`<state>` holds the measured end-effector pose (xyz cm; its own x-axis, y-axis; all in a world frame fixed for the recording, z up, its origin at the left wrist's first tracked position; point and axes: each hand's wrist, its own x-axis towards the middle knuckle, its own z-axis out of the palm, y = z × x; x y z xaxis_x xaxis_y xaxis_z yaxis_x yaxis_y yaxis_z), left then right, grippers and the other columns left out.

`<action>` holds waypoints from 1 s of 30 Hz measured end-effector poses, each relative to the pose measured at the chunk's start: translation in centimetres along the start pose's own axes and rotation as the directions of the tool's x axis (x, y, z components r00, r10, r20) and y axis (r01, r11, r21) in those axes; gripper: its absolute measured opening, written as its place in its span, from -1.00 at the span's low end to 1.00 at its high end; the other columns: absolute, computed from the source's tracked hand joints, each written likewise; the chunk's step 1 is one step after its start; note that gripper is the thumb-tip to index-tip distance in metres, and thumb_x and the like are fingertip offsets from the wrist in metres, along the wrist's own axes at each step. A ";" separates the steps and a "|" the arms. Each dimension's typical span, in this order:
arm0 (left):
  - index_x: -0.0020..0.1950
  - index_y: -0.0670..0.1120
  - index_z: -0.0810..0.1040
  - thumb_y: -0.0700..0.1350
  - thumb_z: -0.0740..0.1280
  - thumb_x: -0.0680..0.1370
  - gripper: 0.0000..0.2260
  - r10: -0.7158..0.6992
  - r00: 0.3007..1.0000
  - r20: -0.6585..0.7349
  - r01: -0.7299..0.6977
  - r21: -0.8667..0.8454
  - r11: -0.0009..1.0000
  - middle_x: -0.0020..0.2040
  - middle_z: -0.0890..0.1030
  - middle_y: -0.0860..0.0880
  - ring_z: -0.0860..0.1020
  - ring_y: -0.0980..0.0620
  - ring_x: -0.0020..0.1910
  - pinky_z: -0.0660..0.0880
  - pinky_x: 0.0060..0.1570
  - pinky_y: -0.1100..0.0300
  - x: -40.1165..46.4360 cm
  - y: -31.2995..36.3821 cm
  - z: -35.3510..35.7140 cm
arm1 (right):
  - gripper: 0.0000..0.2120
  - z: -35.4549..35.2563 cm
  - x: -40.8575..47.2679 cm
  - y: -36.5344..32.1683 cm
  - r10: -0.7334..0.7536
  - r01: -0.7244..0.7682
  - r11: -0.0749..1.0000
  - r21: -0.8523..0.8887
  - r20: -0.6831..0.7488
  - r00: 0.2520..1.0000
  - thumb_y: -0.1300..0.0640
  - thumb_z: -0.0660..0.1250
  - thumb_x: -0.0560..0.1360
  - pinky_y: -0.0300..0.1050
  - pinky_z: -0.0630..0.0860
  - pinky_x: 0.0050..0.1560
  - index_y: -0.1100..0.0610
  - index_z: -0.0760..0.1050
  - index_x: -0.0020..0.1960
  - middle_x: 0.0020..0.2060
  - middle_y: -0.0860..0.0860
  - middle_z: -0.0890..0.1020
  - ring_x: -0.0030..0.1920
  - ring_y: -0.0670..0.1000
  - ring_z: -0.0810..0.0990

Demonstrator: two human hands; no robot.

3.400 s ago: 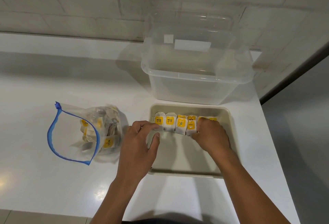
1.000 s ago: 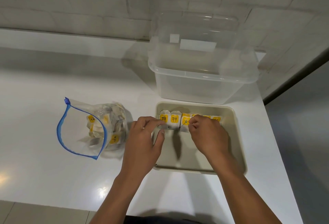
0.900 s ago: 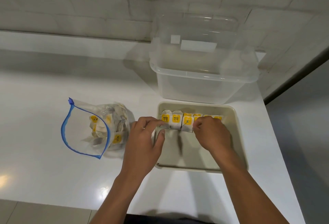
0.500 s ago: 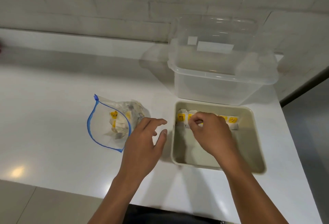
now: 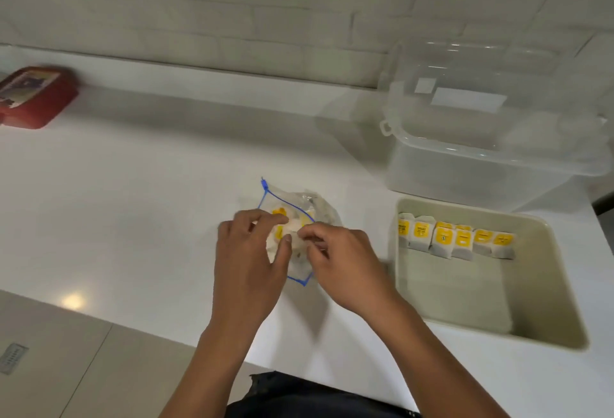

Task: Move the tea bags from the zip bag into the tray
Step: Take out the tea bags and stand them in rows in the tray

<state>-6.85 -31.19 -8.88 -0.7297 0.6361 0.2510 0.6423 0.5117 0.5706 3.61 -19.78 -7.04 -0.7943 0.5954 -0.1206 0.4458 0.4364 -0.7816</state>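
Observation:
The clear zip bag (image 5: 317, 210) with a blue rim lies on the white counter, holding several yellow-labelled tea bags (image 5: 278, 230). My left hand (image 5: 247, 261) grips the bag's open mouth between thumb and fingers. My right hand (image 5: 345, 264) reaches into the mouth from the right, fingertips pinching a white tea bag there. The beige tray (image 5: 551, 288) stands to the right, with a row of several tea bags (image 5: 455, 238) upright along its far side. Both hands hide much of the bag.
A large clear plastic container (image 5: 481, 165) stands behind the tray. A red box (image 5: 33, 95) sits at the far left of the counter (image 5: 133, 201). The counter's front edge runs close to my body, with tiled floor beyond it at the lower left.
Both hands left the tray and moved left to the zip bag. The view swung left, so the tray now sits at the right and the red box has come into sight.

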 end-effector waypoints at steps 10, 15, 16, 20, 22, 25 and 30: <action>0.26 0.17 0.55 -0.15 0.39 0.52 -0.65 -0.108 0.972 0.208 0.101 0.044 0.994 0.28 0.41 0.11 0.59 0.17 -0.20 0.43 -0.21 0.21 1.1 -5.4 -0.4 | -0.68 4.9 4.7 -0.7 0.097 -0.034 0.883 -0.469 0.112 0.989 0.33 0.20 0.53 -0.09 0.50 0.08 0.12 0.51 0.23 0.16 0.06 0.60 0.17 0.13 0.58; 0.36 0.17 0.52 -0.20 0.33 0.54 -0.56 -0.036 0.967 0.252 0.041 -0.014 0.999 0.28 0.39 0.14 0.57 0.19 -0.31 0.42 -0.19 0.22 1.3 -5.0 -0.5 | -0.70 4.3 5.6 -0.9 0.231 -0.243 0.845 -0.476 -0.085 0.969 0.31 0.21 0.55 -0.18 0.32 -0.09 0.17 0.50 0.25 0.16 0.10 0.61 0.14 0.14 0.59; 0.36 0.17 0.52 -0.20 0.32 0.54 -0.56 -0.019 0.968 0.250 0.027 -0.029 0.999 0.28 0.39 0.14 0.57 0.16 -0.32 0.45 -0.17 0.20 1.3 -4.9 -0.5 | -0.73 4.3 5.7 -0.9 0.252 -0.267 0.834 -0.482 -0.098 0.963 0.32 0.22 0.54 -0.18 0.32 -0.10 0.19 0.51 0.21 0.13 0.11 0.61 0.12 0.15 0.60; 0.38 0.13 0.52 -0.22 0.30 0.53 -0.55 0.027 0.962 0.270 -0.013 -0.054 0.998 0.28 0.38 0.13 0.55 0.10 -0.34 0.49 -0.15 0.16 1.6 -4.7 -0.3 | -0.80 4.8 6.2 -0.7 0.297 -0.287 0.783 -0.552 -0.075 0.952 0.28 0.26 0.55 -0.14 0.36 -0.16 0.18 0.52 0.15 0.07 0.08 0.63 0.06 0.11 0.62; 0.39 0.11 0.51 -0.21 0.30 0.54 -0.56 0.035 0.958 0.286 -0.018 -0.060 0.998 0.29 0.37 0.14 0.54 0.11 -0.33 0.43 -0.17 0.21 1.7 -4.7 -0.3 | -0.82 5.1 6.5 -0.5 0.294 -0.288 0.756 -0.588 -0.088 0.952 0.24 0.28 0.54 -0.13 0.37 -0.17 0.13 0.53 0.12 0.05 0.04 0.64 0.03 0.09 0.63; 0.40 0.10 0.49 -0.20 0.29 0.56 -0.57 0.043 0.958 0.285 -0.021 -0.079 0.997 0.28 0.35 0.14 0.53 0.11 -0.31 0.38 -0.19 0.24 1.8 -4.6 -0.5 | -0.82 5.2 6.7 -0.6 0.263 -0.310 0.723 -0.617 -0.169 0.950 0.26 0.23 0.53 -0.13 0.37 -0.20 0.10 0.54 0.07 0.00 0.04 0.65 -0.06 0.10 0.61; 0.44 0.10 0.44 -0.18 0.29 0.56 -0.55 0.061 0.966 0.252 -0.020 -0.161 0.987 0.30 0.32 0.16 0.53 0.19 -0.22 0.36 -0.17 0.33 1.9 -4.4 -0.5 | -0.87 4.5 6.2 -0.1 0.157 -0.272 0.792 -0.546 -0.249 0.956 0.13 0.25 0.54 -0.14 0.37 -0.22 0.03 0.53 0.05 -0.09 0.06 0.64 -0.17 0.14 0.56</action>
<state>-11.16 -32.54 -10.52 -0.6065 0.7910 0.0802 0.6107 0.3989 0.6841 -3.25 -19.20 -10.44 -0.5864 0.8055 -0.0851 0.7948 0.5519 -0.2523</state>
